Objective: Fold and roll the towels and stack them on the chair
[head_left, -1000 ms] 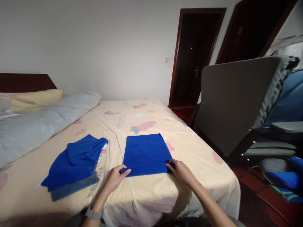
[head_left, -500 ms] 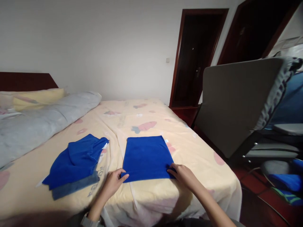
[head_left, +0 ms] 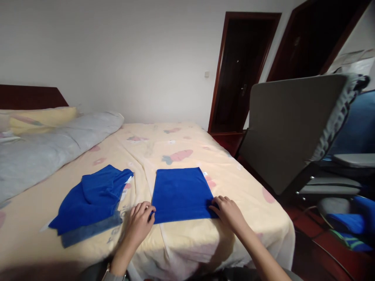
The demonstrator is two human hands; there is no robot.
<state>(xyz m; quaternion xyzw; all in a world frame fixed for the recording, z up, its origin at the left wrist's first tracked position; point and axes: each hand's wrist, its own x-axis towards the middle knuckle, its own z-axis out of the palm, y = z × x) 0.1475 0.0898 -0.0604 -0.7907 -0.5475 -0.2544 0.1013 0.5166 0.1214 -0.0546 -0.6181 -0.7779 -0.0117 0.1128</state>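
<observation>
A folded blue towel (head_left: pixel 181 193) lies flat as a neat rectangle on the yellow patterned bed sheet (head_left: pixel 181 242), near the bed's front edge. My left hand (head_left: pixel 140 222) is at the towel's near left corner, fingers curled onto the edge. My right hand (head_left: pixel 230 210) is at the near right corner, its fingers bent and pinching the cloth there. Both forearms reach in from the bottom of the view.
A loose pile of blue cloths (head_left: pixel 88 201) lies to the left on the bed. A grey duvet (head_left: pixel 43 152) and a yellow pillow (head_left: pixel 38 119) sit at the far left. A grey chair (head_left: pixel 290 128) stands right of the bed, with dark doors (head_left: pixel 240 70) behind it.
Both hands have slid slightly outward along the towel's near edge to its corners. The left hand's fingers have curled closer. The towel itself has stayed put.
</observation>
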